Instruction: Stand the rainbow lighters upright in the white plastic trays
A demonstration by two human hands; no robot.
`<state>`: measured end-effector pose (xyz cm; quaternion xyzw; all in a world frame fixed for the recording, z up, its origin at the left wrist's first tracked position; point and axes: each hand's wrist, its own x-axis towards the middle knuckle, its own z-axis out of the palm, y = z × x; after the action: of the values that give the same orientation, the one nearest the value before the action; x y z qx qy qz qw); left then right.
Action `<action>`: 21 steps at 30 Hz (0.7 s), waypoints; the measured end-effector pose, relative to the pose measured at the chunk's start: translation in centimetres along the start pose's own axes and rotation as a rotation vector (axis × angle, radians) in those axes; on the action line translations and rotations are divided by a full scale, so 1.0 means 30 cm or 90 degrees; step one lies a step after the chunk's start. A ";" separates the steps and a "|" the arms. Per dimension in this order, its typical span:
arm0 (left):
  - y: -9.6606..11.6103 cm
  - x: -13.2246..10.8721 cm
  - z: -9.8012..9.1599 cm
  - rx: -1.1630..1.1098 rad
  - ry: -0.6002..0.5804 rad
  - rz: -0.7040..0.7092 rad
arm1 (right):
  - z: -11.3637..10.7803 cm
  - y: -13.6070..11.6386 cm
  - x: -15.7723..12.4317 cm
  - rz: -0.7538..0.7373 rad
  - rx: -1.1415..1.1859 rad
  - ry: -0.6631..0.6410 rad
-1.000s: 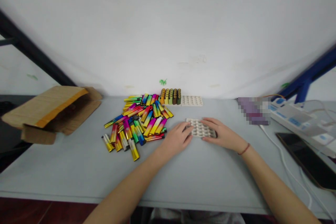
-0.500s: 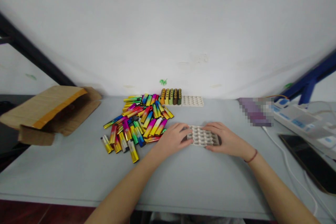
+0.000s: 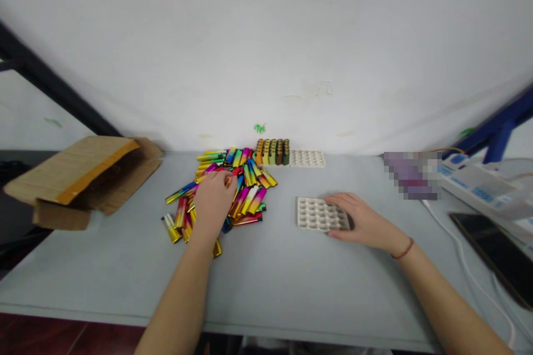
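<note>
My left hand [image 3: 214, 191] reaches over a heap of shiny, multicoloured lighters [image 3: 250, 202], its fingers pinched at a red lighter [image 3: 236, 171] on the heap; the hand hides most of that lighter. To the right, a white tray with rows of round holes [image 3: 315, 214] lies flat on the table. My right hand [image 3: 353, 219] grips this tray by its right end, thumb at the near edge and fingers along the far edge.
Behind the heap, several lighters stand upright in rows [image 3: 272, 152], beside a second white holed tray [image 3: 307, 158]. An open cardboard box [image 3: 83, 172] lies at the left. At the right are a power strip [image 3: 474, 186], a phone [image 3: 495, 255] and a white cable [image 3: 458, 249].
My left hand has let go of the near tray and moved left onto the lighter heap, closing at a red lighter. My right hand stays on the tray.
</note>
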<state>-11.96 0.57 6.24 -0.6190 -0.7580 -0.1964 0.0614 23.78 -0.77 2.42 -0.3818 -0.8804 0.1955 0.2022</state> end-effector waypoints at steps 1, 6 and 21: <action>-0.022 0.011 0.009 0.007 0.012 -0.008 | 0.001 0.000 0.000 0.001 -0.002 -0.001; -0.058 0.031 0.062 0.024 0.019 0.003 | 0.004 -0.001 0.000 0.008 -0.014 0.000; -0.007 0.030 0.074 0.034 -0.020 -0.039 | 0.004 -0.007 0.005 0.011 -0.031 -0.001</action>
<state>-12.04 2.18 4.47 -0.5965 -0.7825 -0.1681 0.0603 23.53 -0.81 2.46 -0.3937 -0.8818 0.1761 0.1909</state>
